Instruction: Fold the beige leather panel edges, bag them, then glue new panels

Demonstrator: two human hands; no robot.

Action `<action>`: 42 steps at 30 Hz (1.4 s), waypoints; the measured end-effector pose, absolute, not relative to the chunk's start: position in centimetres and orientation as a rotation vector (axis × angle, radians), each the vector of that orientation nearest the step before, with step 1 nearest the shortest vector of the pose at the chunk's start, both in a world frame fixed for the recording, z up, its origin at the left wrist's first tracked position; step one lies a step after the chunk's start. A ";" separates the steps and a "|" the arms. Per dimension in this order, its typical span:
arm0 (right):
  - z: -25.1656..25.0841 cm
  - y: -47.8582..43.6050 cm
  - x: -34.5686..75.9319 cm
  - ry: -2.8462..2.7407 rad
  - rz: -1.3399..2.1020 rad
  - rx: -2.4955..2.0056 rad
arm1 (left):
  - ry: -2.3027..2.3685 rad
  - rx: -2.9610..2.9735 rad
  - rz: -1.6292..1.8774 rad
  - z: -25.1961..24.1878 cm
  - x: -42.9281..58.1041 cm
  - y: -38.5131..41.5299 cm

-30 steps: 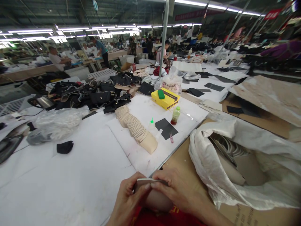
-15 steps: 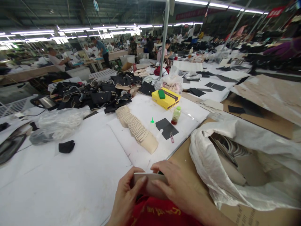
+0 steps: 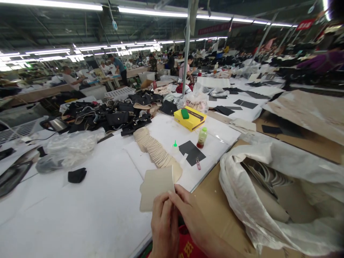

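A flat beige panel (image 3: 156,186), with rounded corners and a notched left edge, is held up over the near part of the white table. My left hand (image 3: 165,218) is closed on its lower right corner, with the fingers folded. My right hand (image 3: 189,208) pinches the same panel at its right edge, touching my left hand. Just behind it, an overlapping row of similar beige pieces (image 3: 156,148) lies fanned across the table, its near end partly covered by the panel.
At the right, a white sack (image 3: 233,186) holding curved beige pieces lies on cardboard (image 3: 212,193). A yellow box (image 3: 189,122), a green-capped jar (image 3: 202,138), a black sheet (image 3: 191,150) and pink snips (image 3: 198,163) lie beyond. Black pieces (image 3: 115,118) are heaped at the back left.
The beige panel, earlier curved between both hands near my body, is now flat and raised to the front. My left hand has moved right, beside my right hand; the view has tilted up slightly.
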State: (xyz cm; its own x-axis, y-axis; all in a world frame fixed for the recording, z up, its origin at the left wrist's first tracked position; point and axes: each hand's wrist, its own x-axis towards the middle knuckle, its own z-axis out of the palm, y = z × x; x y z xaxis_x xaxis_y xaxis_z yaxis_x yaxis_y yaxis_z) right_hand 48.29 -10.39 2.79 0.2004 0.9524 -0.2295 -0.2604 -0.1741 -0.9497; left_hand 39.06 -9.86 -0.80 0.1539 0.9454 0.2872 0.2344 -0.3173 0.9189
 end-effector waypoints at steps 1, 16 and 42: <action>2.6 -10.2 48.2 -0.748 1.259 -1.277 | 1.127 1.726 1.223 -1.2 39.1 -10.1; 6.3 -9.2 53.6 -1.743 1.051 -1.387 | 1.204 1.834 0.613 6.9 34.0 -3.8; 3.5 -10.6 53.6 -1.416 1.205 -1.243 | 1.016 1.704 0.361 7.8 33.8 -5.2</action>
